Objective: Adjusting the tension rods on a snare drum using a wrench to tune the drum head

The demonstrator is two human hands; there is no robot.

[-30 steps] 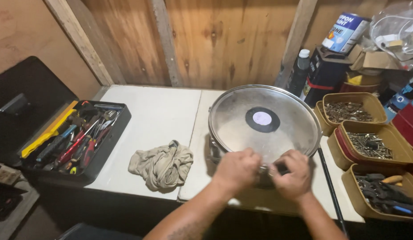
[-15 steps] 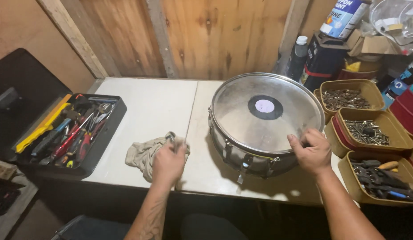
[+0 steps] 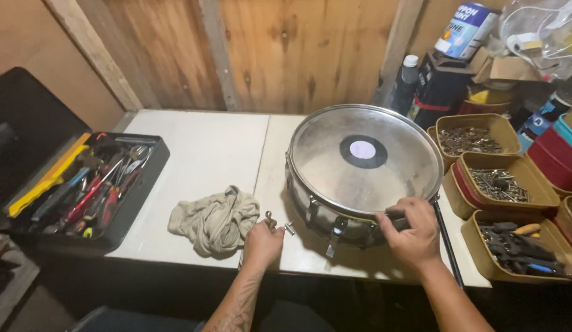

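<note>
A metal snare drum (image 3: pixel 364 166) with a dark dot on its head lies flat on the white table (image 3: pixel 200 154). My right hand (image 3: pixel 412 233) rests on the drum's near rim, fingers curled over the hoop. My left hand (image 3: pixel 263 241) is on the table left of the drum, pinching a small metal drum key (image 3: pixel 269 217). A small metal piece (image 3: pixel 289 229) lies just beside that hand. A crumpled beige rag (image 3: pixel 212 220) sits to the left, touching my left hand.
A black tray of hand tools (image 3: pixel 89 187) stands at the left table edge. Brown trays of screws and bits (image 3: pixel 498 184) line the right side. Cans, bottles and boxes (image 3: pixel 464 55) crowd the back right against the wooden wall.
My left hand left the rag and moved right toward the drum, now pinching the key. My right hand stayed on the drum's near rim. The view moved closer.
</note>
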